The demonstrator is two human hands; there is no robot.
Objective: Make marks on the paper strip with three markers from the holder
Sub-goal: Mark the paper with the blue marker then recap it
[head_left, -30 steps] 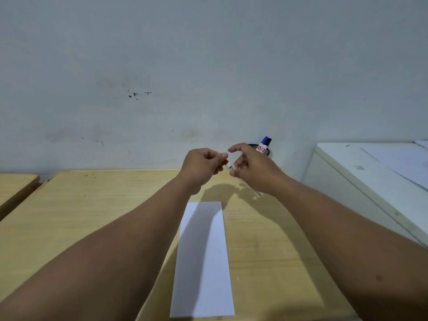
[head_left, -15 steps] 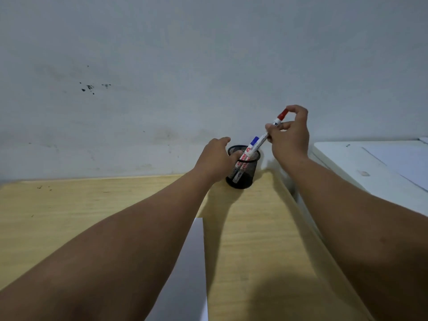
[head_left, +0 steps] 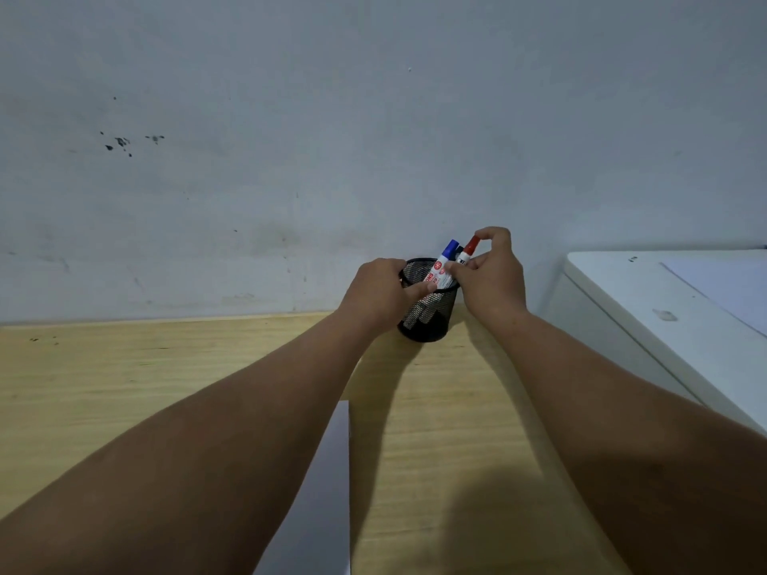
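At frame centre, the right hand [head_left: 492,280] pinches the red-capped marker [head_left: 467,253] standing in the black mesh holder [head_left: 431,321] beside a blue-capped marker [head_left: 444,263]. The left hand [head_left: 382,294] grips the holder's rim. The paper strip [head_left: 319,491] lies on the table [head_left: 124,388], lower centre.

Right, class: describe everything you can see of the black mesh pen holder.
The pen holder is a round cup of black wire mesh, upright on the wooden table by the wall. A blue-capped marker leans inside; a red-capped marker sits at its rim. The left hand holds its side and the right hand grips the red marker.
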